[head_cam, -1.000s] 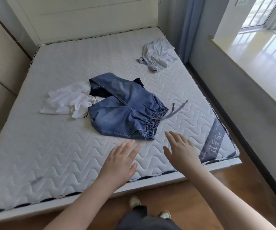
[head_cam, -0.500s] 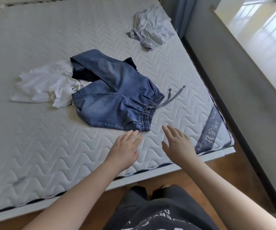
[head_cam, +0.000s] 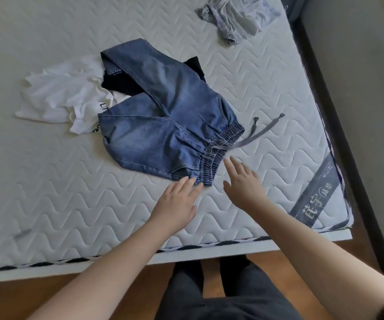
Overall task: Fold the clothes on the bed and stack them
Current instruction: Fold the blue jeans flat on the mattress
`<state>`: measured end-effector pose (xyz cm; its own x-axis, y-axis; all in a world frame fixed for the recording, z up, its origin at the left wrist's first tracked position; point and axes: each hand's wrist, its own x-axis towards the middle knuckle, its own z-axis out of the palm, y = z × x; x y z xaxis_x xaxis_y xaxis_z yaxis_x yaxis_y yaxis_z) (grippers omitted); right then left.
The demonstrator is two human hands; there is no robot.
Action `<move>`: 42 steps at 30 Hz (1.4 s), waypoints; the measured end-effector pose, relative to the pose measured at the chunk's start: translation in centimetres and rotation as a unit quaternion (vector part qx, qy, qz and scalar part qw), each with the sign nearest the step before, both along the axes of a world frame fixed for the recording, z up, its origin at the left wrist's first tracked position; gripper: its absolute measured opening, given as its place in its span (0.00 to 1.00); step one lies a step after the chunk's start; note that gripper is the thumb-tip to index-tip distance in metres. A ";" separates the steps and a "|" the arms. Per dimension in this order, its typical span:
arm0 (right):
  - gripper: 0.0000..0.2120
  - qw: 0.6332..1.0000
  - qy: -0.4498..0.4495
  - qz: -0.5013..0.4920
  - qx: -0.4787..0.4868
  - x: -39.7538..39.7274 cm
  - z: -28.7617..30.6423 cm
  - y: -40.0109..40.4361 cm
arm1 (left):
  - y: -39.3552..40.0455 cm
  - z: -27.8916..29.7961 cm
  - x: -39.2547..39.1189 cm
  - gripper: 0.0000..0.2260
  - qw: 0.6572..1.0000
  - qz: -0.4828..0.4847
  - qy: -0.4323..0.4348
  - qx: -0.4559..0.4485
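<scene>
Four garments are counted on the bed [head_cam: 48, 192]: one pair of blue denim shorts [head_cam: 163, 125] near the middle, one white T-shirt [head_cam: 62, 98] at their 9 o'clock and partly overlapped by them, one black garment [head_cam: 122, 83] seen only in part beneath the shorts, and one crumpled pale grey garment [head_cam: 235, 17] well apart at 1 o'clock, near the far right edge. None is folded or stacked. One grey drawstring [head_cam: 255, 132] is trailed from the elastic waistband toward 3 o'clock. Two bare hands are stretched over the mattress at the shorts' 6 o'clock. The left hand [head_cam: 177, 202] is held flat, its grip apart, with fingertips [head_cam: 192, 180] at the waistband's near corner; contact cannot be told. The right hand [head_cam: 244, 183] is likewise spread, nothing being held, just beside the waistband. One dark label [head_cam: 313, 192] with white characters is seen at the mattress corner at 4 o'clock. Brown wooden floor [head_cam: 117, 280] and the person's dark trousers [head_cam: 228, 294] are seen at 6 o'clock.
</scene>
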<state>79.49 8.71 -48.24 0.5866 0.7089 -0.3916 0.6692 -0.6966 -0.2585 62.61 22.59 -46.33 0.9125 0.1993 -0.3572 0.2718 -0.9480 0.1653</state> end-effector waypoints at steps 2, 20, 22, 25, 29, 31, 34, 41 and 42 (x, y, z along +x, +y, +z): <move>0.32 1.000 0.007 0.018 -0.013 2.0 -1.8 0.9 | -0.3 -1.6 2.0 0.29 1.000 0.017 0.011 -0.003; 0.33 0.995 0.054 -0.057 -0.068 17.2 -17.9 8.4 | 1.0 -19.8 14.9 0.44 0.965 0.186 0.165 -0.079; 0.36 0.994 0.042 -0.071 -0.074 18.7 -19.2 9.1 | 1.1 -21.5 15.4 0.47 0.954 0.200 0.202 -0.097; 0.43 0.994 0.020 -0.069 -0.087 20.1 -21.1 9.8 | 1.0 -23.3 15.5 0.52 0.954 0.171 0.227 -0.096; 0.46 0.994 0.003 -0.037 -0.104 21.6 -24.0 10.3 | 0.3 -25.7 14.6 0.40 0.975 0.159 0.153 -0.020; 0.45 0.996 0.001 -0.038 -0.084 22.1 -25.1 9.9 | -0.2 -26.7 14.1 0.37 0.978 0.163 0.129 -0.014; 0.42 0.998 -0.023 -0.022 -0.052 22.7 -26.0 9.0 | -0.6 -27.8 13.6 0.35 0.980 0.172 0.101 -0.004; 0.31 1.000 -0.015 -0.018 -0.002 23.3 -25.5 9.1 | -0.6 -27.8 13.4 0.31 0.982 0.164 0.086 0.030; 0.29 1.000 -0.009 -0.021 -0.006 23.0 -25.2 8.9 | -0.2 -27.4 13.5 0.30 0.982 0.166 0.084 0.026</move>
